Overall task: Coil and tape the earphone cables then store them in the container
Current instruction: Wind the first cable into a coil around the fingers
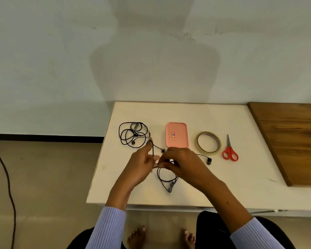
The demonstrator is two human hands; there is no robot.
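Note:
Both hands work one black earphone cable (pixel 166 178) above the middle of the white table (pixel 241 173). My left hand (pixel 142 166) holds a strand that runs up past its fingertips. My right hand (pixel 180 162) pinches the gathered cable, and loops with the inline remote hang below it. One earbud (pixel 209 161) trails to the right on the table; another earbud (pixel 163 150) lies just above the hands. A second black earphone (pixel 133 134) lies loosely tangled at the table's back left. The pink container (pixel 177 134) sits lid on behind the hands.
A roll of clear tape (pixel 208 142) lies right of the container, with red-handled scissors (pixel 229 150) beyond it. A wooden board (pixel 291 141) covers the table's right end. The table's left edge drops to the floor, where a dark cord (pixel 7 186) runs.

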